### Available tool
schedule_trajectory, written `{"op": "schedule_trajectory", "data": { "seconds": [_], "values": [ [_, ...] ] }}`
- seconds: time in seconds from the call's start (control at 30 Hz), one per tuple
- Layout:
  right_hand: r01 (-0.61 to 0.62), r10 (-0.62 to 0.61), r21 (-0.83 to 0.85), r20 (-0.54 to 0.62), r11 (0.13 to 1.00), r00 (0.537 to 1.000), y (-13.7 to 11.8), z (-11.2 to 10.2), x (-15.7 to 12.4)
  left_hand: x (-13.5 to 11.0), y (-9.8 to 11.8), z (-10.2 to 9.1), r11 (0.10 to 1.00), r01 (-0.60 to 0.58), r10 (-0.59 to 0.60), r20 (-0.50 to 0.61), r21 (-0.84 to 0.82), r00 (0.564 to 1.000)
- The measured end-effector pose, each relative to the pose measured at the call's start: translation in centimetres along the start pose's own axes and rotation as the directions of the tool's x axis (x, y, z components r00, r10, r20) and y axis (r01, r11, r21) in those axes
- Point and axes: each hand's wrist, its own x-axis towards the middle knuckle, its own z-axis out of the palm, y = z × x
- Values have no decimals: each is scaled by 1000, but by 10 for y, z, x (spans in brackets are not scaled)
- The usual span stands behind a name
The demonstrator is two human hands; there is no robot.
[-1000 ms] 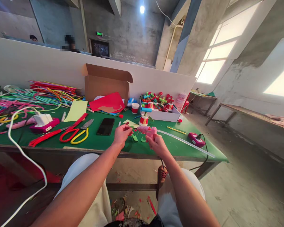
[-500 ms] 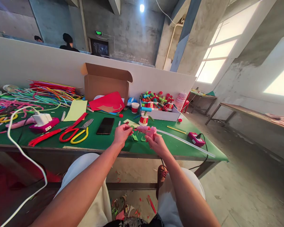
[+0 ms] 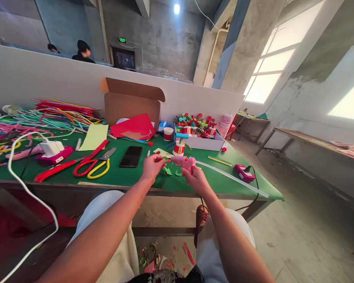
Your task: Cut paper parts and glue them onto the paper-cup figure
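My right hand (image 3: 196, 177) is wrapped round the handle of a pink hot glue gun (image 3: 184, 160), its nozzle pointing left. A long clear glue stick (image 3: 233, 178) trails from the gun's rear toward the right. Close to the nozzle, the fingers of my left hand (image 3: 152, 168) pinch a small green piece (image 3: 165, 158), partly hidden by the fingertips. Beneath the gun, green paper scraps (image 3: 168, 171) lie on the table. Just behind it stands a red and white paper cup figure (image 3: 179, 147) with a blue tube on top and coiled arms.
On the green table (image 3: 153, 183) are scissors (image 3: 98, 165), a black phone (image 3: 131, 157), pipe cleaners (image 3: 61, 114), a cardboard box (image 3: 132, 103) and a white box (image 3: 203, 144) of similar figures. A purple power socket (image 3: 244, 173) sits at right. People are beyond the partition (image 3: 194, 92).
Both hands and the glue gun stay almost where they were. Beyond the partition, a person's head has turned slightly. The view has shifted a little.
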Motion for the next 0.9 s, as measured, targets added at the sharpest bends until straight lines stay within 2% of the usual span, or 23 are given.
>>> {"op": "schedule_trajectory", "data": {
  "seconds": [0.6, 0.77, 0.9],
  "values": [
    [4, -5, 35, 17, 999, 1000, 0, 0, -1, -1, 1, 1, 999, 32, -31, 1, -36, 1000],
    [14, -13, 77, -12, 997, 1000, 0, -1, -1, -1, 1, 1, 999, 35, -35, 9, -32, 999],
    [10, -11, 67, 16, 998, 1000, -1, -1, -1, -2, 1, 2, 999, 33, -33, 8, -22, 999]
  ]
}}
